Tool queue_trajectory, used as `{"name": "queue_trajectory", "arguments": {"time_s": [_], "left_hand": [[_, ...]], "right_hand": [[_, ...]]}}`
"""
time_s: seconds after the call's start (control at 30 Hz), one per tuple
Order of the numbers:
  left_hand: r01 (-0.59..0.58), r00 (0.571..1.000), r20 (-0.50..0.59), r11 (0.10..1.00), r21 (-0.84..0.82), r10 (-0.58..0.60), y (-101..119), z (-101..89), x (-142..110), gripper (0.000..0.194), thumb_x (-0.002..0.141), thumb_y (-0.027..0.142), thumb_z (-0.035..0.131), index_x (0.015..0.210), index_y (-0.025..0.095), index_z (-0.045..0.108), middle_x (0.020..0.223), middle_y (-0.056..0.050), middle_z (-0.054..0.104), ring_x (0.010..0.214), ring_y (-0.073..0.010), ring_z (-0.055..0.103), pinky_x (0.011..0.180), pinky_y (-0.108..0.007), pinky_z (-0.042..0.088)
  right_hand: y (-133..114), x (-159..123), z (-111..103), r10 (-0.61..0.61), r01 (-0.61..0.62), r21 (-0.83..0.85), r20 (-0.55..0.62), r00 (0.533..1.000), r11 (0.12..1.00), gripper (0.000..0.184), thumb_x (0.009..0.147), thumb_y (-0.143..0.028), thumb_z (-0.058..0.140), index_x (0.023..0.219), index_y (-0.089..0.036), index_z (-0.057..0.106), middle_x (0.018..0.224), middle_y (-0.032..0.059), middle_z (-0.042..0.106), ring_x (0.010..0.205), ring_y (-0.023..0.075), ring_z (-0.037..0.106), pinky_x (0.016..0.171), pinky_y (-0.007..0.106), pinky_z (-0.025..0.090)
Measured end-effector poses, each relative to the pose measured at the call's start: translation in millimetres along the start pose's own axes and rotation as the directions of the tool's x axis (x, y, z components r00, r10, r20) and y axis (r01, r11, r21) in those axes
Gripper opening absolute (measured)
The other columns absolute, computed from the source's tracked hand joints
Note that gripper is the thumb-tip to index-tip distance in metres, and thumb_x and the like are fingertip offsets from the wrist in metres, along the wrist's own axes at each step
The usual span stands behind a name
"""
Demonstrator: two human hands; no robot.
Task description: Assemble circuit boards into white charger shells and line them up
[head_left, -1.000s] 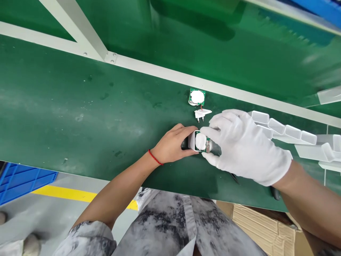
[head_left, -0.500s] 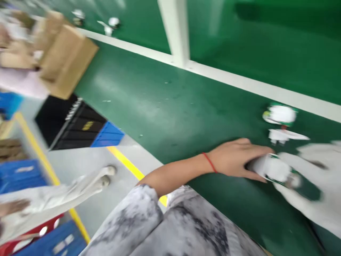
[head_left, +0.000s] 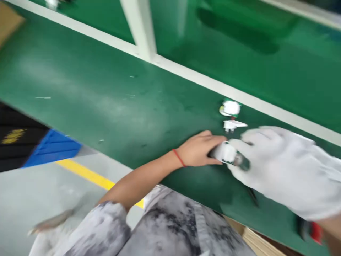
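My left hand [head_left: 201, 149], bare with a red string on the wrist, is closed around one end of a small white device with a green circuit-board edge [head_left: 228, 153]. My right hand [head_left: 269, 163], in a white glove, has its fingers closed on the device's other end, just above the green table. A small metallic part shows between the gloved fingers, blurred. Beyond the hands lies a similar white and green device [head_left: 231, 107], joined by a short reddish wire to a white plug piece with two prongs [head_left: 231, 125].
A white rail [head_left: 202, 79] runs along the green table [head_left: 101, 110], with a white post [head_left: 142, 32] rising from it. A cardboard box [head_left: 9, 21] stands far left. Black and blue crates [head_left: 53, 149] sit beside the table. A dark thin tool [head_left: 253, 197] and a red item [head_left: 316, 233] lie right.
The view has swung to the right, so the table and hands appear further left, and more of the gloved hand shows. Both hands stay on the white device.
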State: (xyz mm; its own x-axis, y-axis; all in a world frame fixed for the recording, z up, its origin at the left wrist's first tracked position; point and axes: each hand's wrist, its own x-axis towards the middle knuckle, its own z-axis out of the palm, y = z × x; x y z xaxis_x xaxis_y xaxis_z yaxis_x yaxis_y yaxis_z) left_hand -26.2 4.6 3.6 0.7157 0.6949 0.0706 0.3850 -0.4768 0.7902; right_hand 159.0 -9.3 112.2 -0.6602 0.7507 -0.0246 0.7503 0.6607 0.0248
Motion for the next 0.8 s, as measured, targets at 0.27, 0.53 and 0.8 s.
{"name": "queue_trajectory", "arguments": {"time_s": [0.27,0.53,0.8], "left_hand": [[-0.029,0.997,-0.073,0.999,-0.028,0.027,-9,10.9,-1,0.056,0.079,0.030,0.080,0.126,0.016,0.054,0.110,-0.009,0.070,0.096,-0.0234,0.060,0.085,-0.036,0.055],[-0.045,0.995,-0.092,0.999,-0.017,0.044,-10,11.3,-1,0.053,0.082,0.031,0.077,0.127,0.014,0.054,0.111,-0.010,0.070,0.096,-0.0242,0.061,0.083,-0.038,0.057],[-0.049,0.992,-0.117,0.997,-0.057,0.042,-9,12.5,-1,0.044,0.087,0.027,0.070,0.128,0.020,0.054,0.116,-0.008,0.070,0.098,-0.0239,0.061,0.086,-0.039,0.057]], "right_hand": [[-7,8,-2,0.035,0.008,-0.270,0.153,0.988,0.963,0.015,0.079,-0.032,0.060,0.078,-0.017,0.063,0.078,0.0096,0.061,0.080,0.0275,0.057,0.075,0.038,0.036],[-10,12,-3,0.048,0.007,-0.286,0.185,0.981,0.958,0.010,0.081,-0.021,0.054,0.072,-0.020,0.056,0.071,0.0074,0.056,0.071,0.0248,0.055,0.070,0.037,0.036],[-12,13,10,0.063,-0.007,-0.238,0.227,0.972,0.971,0.007,0.075,-0.017,0.059,0.081,-0.015,0.064,0.073,0.0093,0.056,0.073,0.0269,0.056,0.079,0.044,0.046]]}}
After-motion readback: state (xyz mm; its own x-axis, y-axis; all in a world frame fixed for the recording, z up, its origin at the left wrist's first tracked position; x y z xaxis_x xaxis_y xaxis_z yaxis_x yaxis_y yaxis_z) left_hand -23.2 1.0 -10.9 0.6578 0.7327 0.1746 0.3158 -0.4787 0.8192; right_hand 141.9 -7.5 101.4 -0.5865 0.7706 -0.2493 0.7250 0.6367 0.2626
